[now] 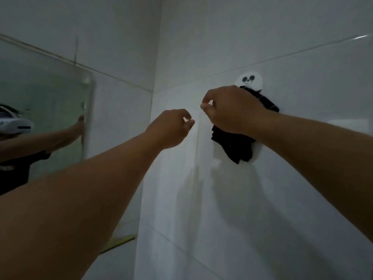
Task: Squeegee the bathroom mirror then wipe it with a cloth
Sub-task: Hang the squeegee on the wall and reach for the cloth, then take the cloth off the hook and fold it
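Note:
The mirror hangs on the left wall and reflects a person wearing a headset with one arm stretched out. On the right wall a black cloth hangs from a white panda-face hook, with a white piece showing behind its lower part. My right hand is in front of the upper part of the cloth, thumb and forefinger pinched together. My left hand is just left of it near the wall corner, pinched the same way. I see nothing between the fingers of either hand. No squeegee is visible.
White tiled walls meet in a corner between the mirror and the hook. A yellowish strip runs along the left wall low down. The room is dim.

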